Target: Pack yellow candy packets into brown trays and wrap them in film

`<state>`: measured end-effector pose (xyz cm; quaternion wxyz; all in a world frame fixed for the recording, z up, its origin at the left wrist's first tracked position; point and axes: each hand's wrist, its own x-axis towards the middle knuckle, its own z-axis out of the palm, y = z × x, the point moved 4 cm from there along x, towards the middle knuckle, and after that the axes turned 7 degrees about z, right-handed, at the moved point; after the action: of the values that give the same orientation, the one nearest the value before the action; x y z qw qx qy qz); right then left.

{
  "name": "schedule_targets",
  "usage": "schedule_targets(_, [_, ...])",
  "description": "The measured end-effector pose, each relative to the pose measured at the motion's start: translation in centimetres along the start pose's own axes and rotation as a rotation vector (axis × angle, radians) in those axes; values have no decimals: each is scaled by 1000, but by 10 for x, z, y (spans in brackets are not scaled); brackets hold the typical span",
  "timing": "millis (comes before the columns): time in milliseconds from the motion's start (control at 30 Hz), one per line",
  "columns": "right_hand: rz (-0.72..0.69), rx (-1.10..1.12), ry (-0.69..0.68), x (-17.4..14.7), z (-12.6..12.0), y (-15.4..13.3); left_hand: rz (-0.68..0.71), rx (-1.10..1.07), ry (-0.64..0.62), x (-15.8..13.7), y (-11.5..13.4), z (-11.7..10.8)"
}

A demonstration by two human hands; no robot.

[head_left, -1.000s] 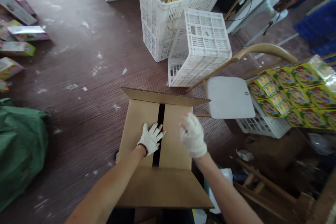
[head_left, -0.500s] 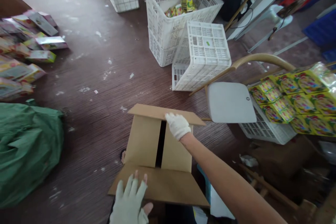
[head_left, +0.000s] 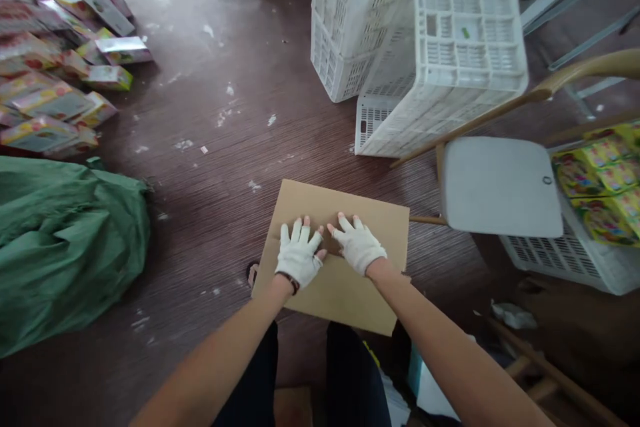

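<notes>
A brown cardboard box [head_left: 345, 293] stands on the floor in front of my knees, its two long top flaps folded down and meeting along a seam across the middle. My left hand [head_left: 301, 252], in a white glove with bare fingertips, lies on the left part of the top with fingers spread. On the right part, close to the seam, my right hand [head_left: 357, 245] rests in a matching glove, fingers spread too. Both press flat on the cardboard and hold nothing. The inside of the box is hidden.
White plastic crates [head_left: 465, 40] stand ahead to the right. Beside them is a chair with a grey seat [head_left: 500, 187], and yellow packs [head_left: 600, 180] on another crate. At left lie a green sack [head_left: 70, 247] and a heap of small cartons [head_left: 60, 100].
The two long flaps, raised before, are now folded down over the inner ones. Both my hands have come together on the box top. The view has shifted, too.
</notes>
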<state>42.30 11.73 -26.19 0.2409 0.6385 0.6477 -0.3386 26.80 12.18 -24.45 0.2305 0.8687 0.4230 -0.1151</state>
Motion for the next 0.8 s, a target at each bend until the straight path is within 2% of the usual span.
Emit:
schedule_targets(100, [27,42,80,1,15,-6,2,17,18,15,-12,26])
schedule_targets(200, [74,179,211,-13,35,-3,27,30,36,13,-14,30])
schedule_targets(267, [292,328,343,-33,46,15,18,39,46,10,-14,23])
schedule_targets(333, [633,503,464,-60,54,44,-1,46,57,9,-11,11])
schedule_targets(400, [905,689,459,-84,58,72,-17,52,60,9,-8,0])
schedule_targets(433, [972,782,408,-92,58,83,-26,56,57,10,-6,-4])
schedule_targets(500, [993,955,309,-98,54,100,-46,63,39,10,-5,-9])
schedule_targets(567, [936,1065,295,-96,49,107,-52,64,10,11,-7,-8])
schedule_targets(667, [936,998,394,-87,56,105,-21,57,-36,13,-12,4])
schedule_targets(733, [954,906,485,-80,70,97,-13,59,-51,14,-16,16])
schedule_targets(800, [897,914,528,-71,87,88,-22,68,-41,15,-18,27])
